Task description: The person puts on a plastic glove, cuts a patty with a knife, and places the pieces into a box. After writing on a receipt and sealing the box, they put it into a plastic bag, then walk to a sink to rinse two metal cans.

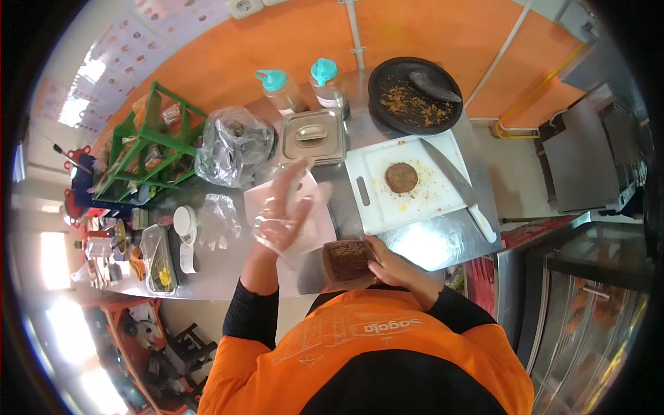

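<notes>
My left hand (282,216) is raised over a pale pink sheet (317,234), in a loose clear plastic glove. Its fingers are spread and hold nothing. Close to my body, my right hand (395,265) grips the edge of a small brown box-like piece (347,261) with a dark, rough inner face; what exactly it is I cannot make out. Ahead of that hand lies a white cutting board (370,216). On it are a round brown patty (402,178), scattered crumbs and a knife (453,176) with a white handle, which overhangs the board's right side.
A black stone mortar (387,123) with a pestle (434,87) stands behind the board. Left of it are a lidded steel container (312,135), two turquoise-topped bottles (324,72), a clear plastic bag (235,146) and a green rack (149,142). A glass cabinet (588,297) stands at right.
</notes>
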`<state>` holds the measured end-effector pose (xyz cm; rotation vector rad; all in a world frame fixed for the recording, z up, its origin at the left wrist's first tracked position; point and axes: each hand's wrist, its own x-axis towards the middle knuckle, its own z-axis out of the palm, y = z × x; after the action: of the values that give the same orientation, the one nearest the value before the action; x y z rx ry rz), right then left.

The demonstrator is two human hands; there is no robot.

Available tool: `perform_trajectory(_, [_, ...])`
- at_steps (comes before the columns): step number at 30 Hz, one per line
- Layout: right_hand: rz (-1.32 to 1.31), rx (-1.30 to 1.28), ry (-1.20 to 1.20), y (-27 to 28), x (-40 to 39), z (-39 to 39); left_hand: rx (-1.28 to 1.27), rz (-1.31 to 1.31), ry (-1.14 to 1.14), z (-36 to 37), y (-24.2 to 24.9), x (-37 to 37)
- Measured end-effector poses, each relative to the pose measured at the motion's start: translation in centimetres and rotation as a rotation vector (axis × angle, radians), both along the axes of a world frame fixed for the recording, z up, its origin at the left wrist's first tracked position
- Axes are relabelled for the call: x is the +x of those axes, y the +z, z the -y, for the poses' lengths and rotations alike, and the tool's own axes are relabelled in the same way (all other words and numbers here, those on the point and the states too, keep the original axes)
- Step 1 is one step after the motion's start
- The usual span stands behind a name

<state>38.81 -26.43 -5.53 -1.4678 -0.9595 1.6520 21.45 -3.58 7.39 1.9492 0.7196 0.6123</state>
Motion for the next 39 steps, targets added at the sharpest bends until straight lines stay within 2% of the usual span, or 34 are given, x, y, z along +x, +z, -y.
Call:
perform_trajectory(2, [0.259,0.273,0.063,-4.4,-1.7,0.5,0.161,-0.148,-0.057,0.6,-1.0,1.7])
perform_trajectory(3, [0.278,0.384,0.033,-4.4,-2.0,1.0,0.266,-0.230,-0.086,0.9,-2.7,2.6])
perform_trajectory(4, [0.255,0.358,0.047,-3.4,-1.0,1.0,0.372,-0.311,-0.113,1.2,-4.3,3.6])
perform_trajectory(6, [0.206,0.304,0.081,-0.7,2.8,1.3,0.367,-0.259,-0.127,2.7,-7.3,6.3])
perform_trajectory(7, [0.115,0.327,-0.128,-1.8,4.6,1.6,0.364,-0.233,-0.130,3.5,-7.8,7.9])
perform_trajectory(8, [0.194,0.364,-0.402,-2.5,6.6,3.0,0.289,-0.318,-0.157,4.2,-8.1,9.5])
perform_trajectory(9, [0.669,0.432,-0.566,-3.8,9.7,3.8,0.214,-0.402,-0.182,4.6,-7.9,11.4])
perform_trajectory(10, [1.249,0.481,-0.603,-3.5,12.7,4.6,0.139,-0.488,-0.204,4.9,-7.8,13.0])
perform_trajectory(11, [1.383,0.342,-0.580,-1.7,14.9,5.4,0.101,-0.529,-0.179,5.1,-8.8,14.5])
perform_trajectory(12, [1.452,0.216,-0.525,-2.0,16.9,6.4,0.066,-0.552,-0.108,5.3,-9.6,16.0])
perform_trajectory(14, [1.405,0.210,-0.448,-4.3,19.9,8.0,-0.008,-0.604,0.026,5.3,-11.4,18.6])
perform_trajectory(17, [1.330,0.196,-0.247,-5.4,22.2,8.8,0.038,-0.555,0.133,5.4,-16.5,20.6])
perform_trajectory(18, [1.286,0.173,-0.259,-5.1,22.3,9.0,0.034,-0.536,0.156,5.6,-17.2,20.6])
perform_trajectory(21, [1.161,0.125,-0.239,-2.1,21.8,8.9,0.107,-0.504,0.209,6.5,-17.6,20.5])
perform_trajectory(23, [1.082,0.110,-0.165,0.0,20.3,8.1,0.102,-0.559,0.146,6.2,-16.9,20.7])
perform_trajectory(24, [1.062,0.230,-0.154,-0.3,19.7,7.5,0.100,-0.585,0.116,5.9,-16.6,20.6])
perform_trajectory(27, [1.014,0.188,-0.061,0.0,18.1,4.6,0.360,-0.292,0.284,3.0,-25.1,18.3])
perform_trajectory(30, [1.002,0.161,-0.006,-0.7,17.4,2.8,0.268,-0.169,0.431,2.8,-15.3,19.5])
perform_trajectory(31, [0.998,0.167,-0.005,-0.9,17.3,2.5,0.301,-0.154,0.399,2.4,-13.5,20.2])
perform_trajectory(34, [1.002,0.165,-0.002,-1.2,16.9,2.2,0.456,-0.106,0.163,0.6,-12.9,22.8])
perform_trajectory(37, [1.006,0.135,0.023,-1.4,16.7,2.0,0.487,-0.155,-0.194,-1.6,-16.0,25.7])
perform_trajectory(39, [1.015,0.116,0.040,-1.2,16.6,1.8,0.479,-0.470,-0.348,-2.3,-16.6,27.7])
